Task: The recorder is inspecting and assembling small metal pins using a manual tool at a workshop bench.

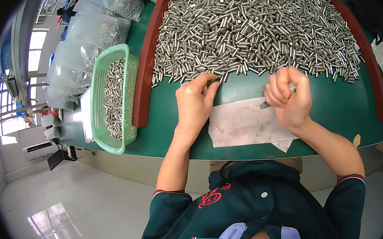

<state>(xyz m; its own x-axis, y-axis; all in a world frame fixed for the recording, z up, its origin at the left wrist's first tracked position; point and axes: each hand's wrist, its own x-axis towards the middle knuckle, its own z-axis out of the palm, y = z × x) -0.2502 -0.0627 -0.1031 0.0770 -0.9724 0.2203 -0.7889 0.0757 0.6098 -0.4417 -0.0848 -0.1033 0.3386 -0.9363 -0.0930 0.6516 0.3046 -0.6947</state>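
A wide heap of short, shiny metal pins [238, 33] covers the far part of the green tabletop. At its near edge my left hand [194, 100] is bent, thumb and forefinger closing on a pin whose far end is partly hidden. My right hand [291, 99] makes a fist around metal pins [293, 88]; a grey end sticks out below the little finger. Beneath and between both hands lies a smudged white cloth [242, 124], partly under the right hand.
Dark red rails [144, 78] border the heap on the left, right and far sides. Left of them stands a pale green plastic basket [98, 82] partly filled with pins. Clear bags [70, 57] of pins lean beyond it. The table's front edge [249, 156] runs before my body.
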